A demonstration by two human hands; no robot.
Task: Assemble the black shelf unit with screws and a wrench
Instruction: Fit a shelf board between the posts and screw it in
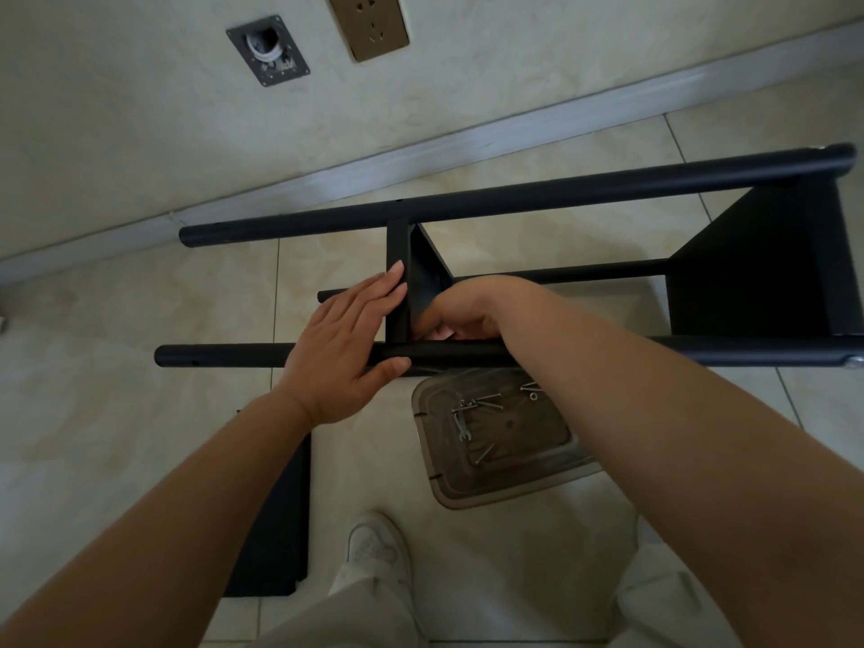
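1. Left hand lies flat with straight fingers against the left face of the middle panel of the shelf unit; its thumb hooks under the near tube.
2. Right hand reaches down over the near tube, just right of the same panel, fingers curled inward at the joint where panel meets tube. What it holds, if anything, is hidden behind the wrist and tube, so I cannot tell.
3. Both forearms are bare and come in from the bottom corners; the right forearm crosses over the tray.
4. Shelf unit lies on its side on the tiled floor, tubes running left to right: far tube along the baseboard, near tube closest to the person, a thinner tube between them. A larger end panel joins the tubes at the right.
5. Another black panel lies flat on the floor, partly under the left forearm.
6. Tray sits on the floor just in front of the near tube. In it lie a small wrench and several loose screws.
7. A shoe and light trouser legs show at the bottom edge.
8. On the wall are a brown socket and an open metal plate.
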